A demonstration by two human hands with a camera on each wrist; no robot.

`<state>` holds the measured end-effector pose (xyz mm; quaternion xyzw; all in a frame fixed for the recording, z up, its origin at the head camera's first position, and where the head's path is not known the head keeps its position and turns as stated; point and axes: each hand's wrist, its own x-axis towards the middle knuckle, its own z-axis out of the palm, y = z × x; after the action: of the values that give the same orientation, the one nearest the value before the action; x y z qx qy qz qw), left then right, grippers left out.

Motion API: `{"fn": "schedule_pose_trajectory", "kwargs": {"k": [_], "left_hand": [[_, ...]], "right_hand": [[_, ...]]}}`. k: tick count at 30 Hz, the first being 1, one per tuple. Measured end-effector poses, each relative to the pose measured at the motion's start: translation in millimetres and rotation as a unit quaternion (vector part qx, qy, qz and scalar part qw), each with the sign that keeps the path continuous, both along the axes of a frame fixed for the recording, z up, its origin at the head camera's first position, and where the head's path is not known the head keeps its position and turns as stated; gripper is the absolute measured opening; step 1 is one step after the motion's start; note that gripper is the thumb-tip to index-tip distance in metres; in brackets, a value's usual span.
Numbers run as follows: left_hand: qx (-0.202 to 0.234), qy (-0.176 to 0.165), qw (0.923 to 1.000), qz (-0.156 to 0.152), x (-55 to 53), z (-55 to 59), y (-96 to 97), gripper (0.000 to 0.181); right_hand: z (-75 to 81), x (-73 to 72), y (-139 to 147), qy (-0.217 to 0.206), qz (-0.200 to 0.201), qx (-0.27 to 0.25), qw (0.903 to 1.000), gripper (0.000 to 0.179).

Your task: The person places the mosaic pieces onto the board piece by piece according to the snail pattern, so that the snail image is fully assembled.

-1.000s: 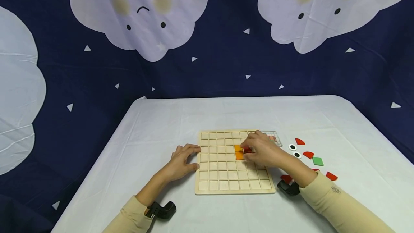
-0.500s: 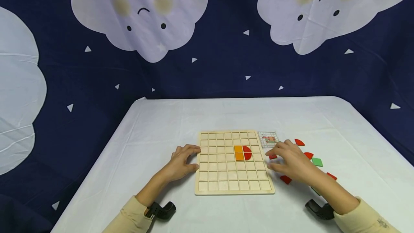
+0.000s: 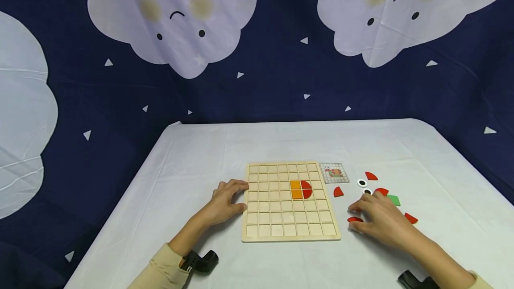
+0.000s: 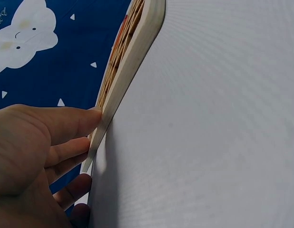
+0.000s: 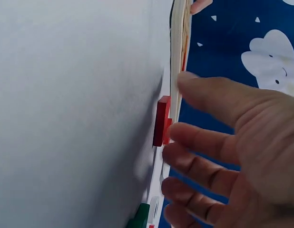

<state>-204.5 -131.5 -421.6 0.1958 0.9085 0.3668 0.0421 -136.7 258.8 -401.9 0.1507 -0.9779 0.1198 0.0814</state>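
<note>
- Red near piece is lying at the opening between the thumb and fingers of the right hand, partly covered by it; whether skin is touching it, I cannot tell.
- The right hand's grip is standing wide, thumb well apart from the fingers, and is holding nothing.
- The left hand is resting against the left edge of the wooden grid board, its thumb and fingers spreading apart along that edge rather than closing round it.
- Between the two hands, on the board, two orange squares are sitting one behind the other, with two red quarter pieces forming a half-disc just to their right.
- Ahead and left of the right grip, a loose red piece is lying near the board's edge, and behind it a patterned card is lying beside the board.
- Just beyond the right hand's knuckles, two eye discs and a red wedge are lying close together, a far red piece behind them.
- To the right of that grip, a green piece is showing partly past the hand, and an outer red piece is lying near the forearm.
- White cloth is lying beneath everything.
</note>
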Motion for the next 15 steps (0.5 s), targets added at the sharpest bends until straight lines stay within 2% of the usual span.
{"fn": "schedule_pose_trajectory", "kwargs": {"k": [3, 7, 15], "left_hand": [[-0.001, -0.001, 1.0000, 0.001, 0.2, 0.3, 0.0, 0.049], [0.000, -0.002, 1.0000, 0.001, 0.1, 0.2, 0.3, 0.050], [-0.002, 0.001, 1.0000, 0.002, 0.1, -0.1, 0.2, 0.050]], "right_hand": [[-2.3, 0.6, 1, -0.006, -0.004, 0.014, 0.9999, 0.028], [-3.9, 0.9, 4, 0.006, -0.008, 0.025, 0.9997, 0.027], [-6.4, 1.5, 11, 0.008, -0.008, 0.011, 0.9999, 0.022]]}}
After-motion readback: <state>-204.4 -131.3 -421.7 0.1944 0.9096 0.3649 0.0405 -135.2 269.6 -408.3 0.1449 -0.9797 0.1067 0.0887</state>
